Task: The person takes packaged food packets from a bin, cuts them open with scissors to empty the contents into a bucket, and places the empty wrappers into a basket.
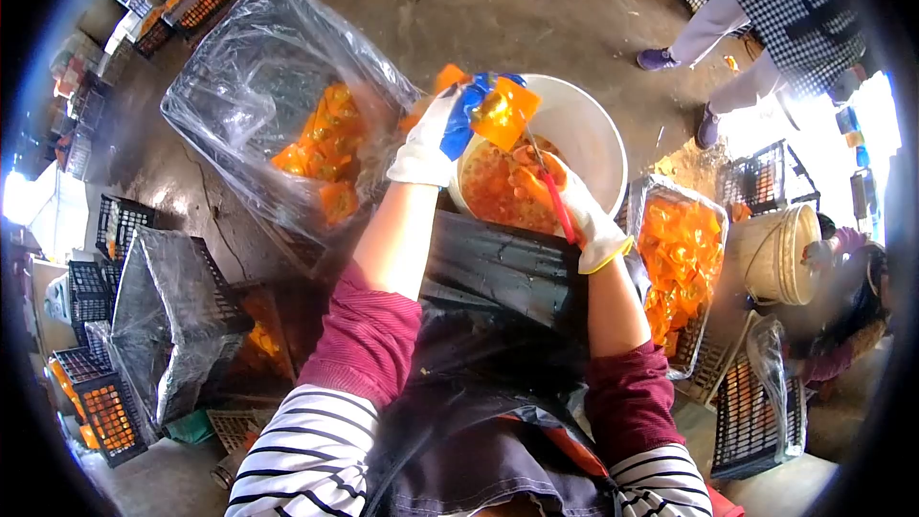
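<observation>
My left hand point(448, 129), in a white and blue glove, is closed on an orange packet point(505, 113) above the rim of a white bucket point(595, 124). My right hand point(565, 199), in a white and orange glove, grips red-handled scissors point(558, 203), whose blades point up toward the packet. Reddish-orange contents point(493, 187) fill the lower part of the bucket. To the left, a crate lined with clear plastic point(239, 86) holds more orange packets point(330, 139). Flattened orange packets point(678, 254) are heaped in a crate to the right of my right hand.
A person in a checked garment point(790, 5) stands at the upper right. Another person point(852, 297) is at the far right beside a cream bucket point(773, 254). Black crates point(761, 412) stand at the lower right, with a plastic-covered crate point(168, 316) at the left.
</observation>
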Available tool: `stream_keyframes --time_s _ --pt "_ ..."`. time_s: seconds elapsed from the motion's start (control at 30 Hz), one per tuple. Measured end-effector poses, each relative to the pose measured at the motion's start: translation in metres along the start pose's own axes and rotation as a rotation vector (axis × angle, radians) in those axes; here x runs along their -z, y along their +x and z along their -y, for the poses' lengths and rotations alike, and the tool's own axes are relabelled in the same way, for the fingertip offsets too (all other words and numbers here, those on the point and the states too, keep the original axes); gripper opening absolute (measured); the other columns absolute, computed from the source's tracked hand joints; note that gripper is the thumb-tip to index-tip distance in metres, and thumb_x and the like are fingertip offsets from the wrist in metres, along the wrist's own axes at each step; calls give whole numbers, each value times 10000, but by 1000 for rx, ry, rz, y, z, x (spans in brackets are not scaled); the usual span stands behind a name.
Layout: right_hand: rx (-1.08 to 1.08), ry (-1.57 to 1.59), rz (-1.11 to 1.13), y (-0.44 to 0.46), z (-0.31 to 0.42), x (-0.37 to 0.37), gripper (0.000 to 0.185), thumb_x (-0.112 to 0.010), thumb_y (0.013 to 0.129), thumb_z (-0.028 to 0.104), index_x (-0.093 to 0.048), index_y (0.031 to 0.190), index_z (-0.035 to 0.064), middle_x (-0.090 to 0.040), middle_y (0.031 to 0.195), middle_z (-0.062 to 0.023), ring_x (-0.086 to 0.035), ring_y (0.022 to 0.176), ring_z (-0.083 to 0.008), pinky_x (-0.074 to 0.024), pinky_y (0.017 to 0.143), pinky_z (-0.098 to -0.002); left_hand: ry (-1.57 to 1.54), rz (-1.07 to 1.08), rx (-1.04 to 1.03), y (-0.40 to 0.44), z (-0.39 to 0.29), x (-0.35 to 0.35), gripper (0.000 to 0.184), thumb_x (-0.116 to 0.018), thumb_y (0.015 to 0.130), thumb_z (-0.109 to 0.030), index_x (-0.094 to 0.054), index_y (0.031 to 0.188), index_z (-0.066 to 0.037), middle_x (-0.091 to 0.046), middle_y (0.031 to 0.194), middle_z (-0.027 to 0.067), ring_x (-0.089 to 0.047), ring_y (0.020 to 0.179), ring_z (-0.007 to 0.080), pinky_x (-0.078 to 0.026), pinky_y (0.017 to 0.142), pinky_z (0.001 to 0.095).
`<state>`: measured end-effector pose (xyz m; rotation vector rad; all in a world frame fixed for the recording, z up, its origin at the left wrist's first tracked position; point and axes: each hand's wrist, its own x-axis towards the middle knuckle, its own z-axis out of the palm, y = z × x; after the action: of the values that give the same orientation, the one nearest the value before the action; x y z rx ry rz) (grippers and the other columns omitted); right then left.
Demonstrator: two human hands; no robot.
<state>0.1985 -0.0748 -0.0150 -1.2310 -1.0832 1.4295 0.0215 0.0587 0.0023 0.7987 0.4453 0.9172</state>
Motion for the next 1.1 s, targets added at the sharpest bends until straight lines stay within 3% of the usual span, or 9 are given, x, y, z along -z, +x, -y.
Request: stream_keyframes --time_s 0.1,0.13,0.3,0.4,0.5,0.63,0.7,0.8,1.1 --pt "2 -109 10 -5 16 -8 413 -669 896 213 -565 1256 36 -640 1068 -83 -593 976 -145 -484 863 -270 -301 109 175 -5 -3 -4 337 -608 934 -240 -586 1179 -10 -622 1176 111 -593 1081 194 -463 982 313" --pt "13 -101 10 -3 9 -5 388 -660 902 210 -578 1234 27 -650 1028 -81 -606 925 -143 -489 809 -264 -81 226 212 5 -2 1 423 -441 1010 -246 -429 1357 -5 -513 1359 123 -533 1202 235 -397 1064 329" --pt "-314 -172 -114 -9 29 -11 330 -647 912 221 -622 1165 10 -672 810 -69 -618 650 -111 -480 563 -233 -67 17 202 -2 -9 -16 408 -550 962 -298 -542 1251 -10 -581 1263 106 -565 1148 214 -441 1010 317" --pt "-209 -74 -264 -5 21 -15 319 -649 912 220 -626 1162 24 -652 700 -52 -582 533 -105 -448 482 -225 -118 -115 234 3 -8 -17 372 -640 917 -244 -579 1215 -30 -615 1201 101 -595 1098 194 -505 918 298" --pt "-219 -62 -256 -9 20 -9 339 -651 902 280 -631 1152 51 -671 849 -77 -618 623 -111 -466 527 -237 186 -13 198 -10 -3 -17 401 -660 904 -236 -564 1236 -32 -613 1194 98 -591 1103 182 -509 904 283" --pt "155 -346 -309 10 -26 3 356 -643 905 286 -619 1158 38 -674 857 -74 -626 671 -125 -486 617 -252 308 28 206 1 11 -8 396 -655 906 -199 -549 1254 -45 -603 1183 74 -584 1071 159 -512 879 266" --pt "162 -276 -299 8 -19 -2 353 -641 905 275 -612 1164 37 -676 884 -69 -632 709 -134 -491 664 -260 492 130 53 5 17 -5 421 -641 909 -176 -515 1288 -42 -588 1199 85 -572 1074 177 -498 908 281" --pt "-202 -74 -218 -2 5 -4 341 -632 908 257 -605 1173 44 -675 916 -60 -634 750 -147 -490 686 -270 581 97 45 1 11 -14 455 -657 892 -179 -509 1301 -45 -594 1191 83 -571 1054 169 -492 899 290" --pt "-26 -220 -296 4 -22 0 316 -642 896 302 -646 1114 73 -684 894 -74 -618 774 -141 -476 725 -283 703 14 -22 14 40 16 383 -636 874 -104 -557 1242 -30 -617 1127 89 -566 1021 166 -473 881 268"
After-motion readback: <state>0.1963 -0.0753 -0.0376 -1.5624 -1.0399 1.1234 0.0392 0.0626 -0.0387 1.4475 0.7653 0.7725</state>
